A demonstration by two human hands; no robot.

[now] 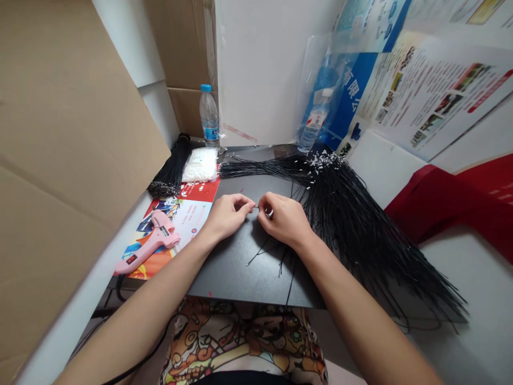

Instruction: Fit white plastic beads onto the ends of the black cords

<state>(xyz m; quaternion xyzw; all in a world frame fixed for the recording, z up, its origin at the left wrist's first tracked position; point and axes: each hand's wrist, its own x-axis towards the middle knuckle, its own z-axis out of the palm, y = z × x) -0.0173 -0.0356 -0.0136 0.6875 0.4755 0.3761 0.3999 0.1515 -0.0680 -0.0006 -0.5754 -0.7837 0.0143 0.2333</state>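
Observation:
Over the middle of the dark tabletop (232, 267), my two hands nearly meet. My right hand (286, 219) is closed in a pinch on a thin black cord (257, 207), whose short end points toward the other hand. Thumb and fingertips of my left hand (229, 215) press together at that end; a tiny pale piece may be there, too small to name. A few loose black cords (256, 254) lie below my right hand. A large bundle of black cords (360, 230) with small white tips (326, 160) spreads to the right.
A pink hot glue gun (150, 243) lies on a printed sheet (188, 214) at left. Behind it are a bag of white pieces (200, 164), another black cord bundle (170, 168) and a bottle (209, 117). A second bottle (316, 123) stands back right. Cardboard (72, 133) walls the left.

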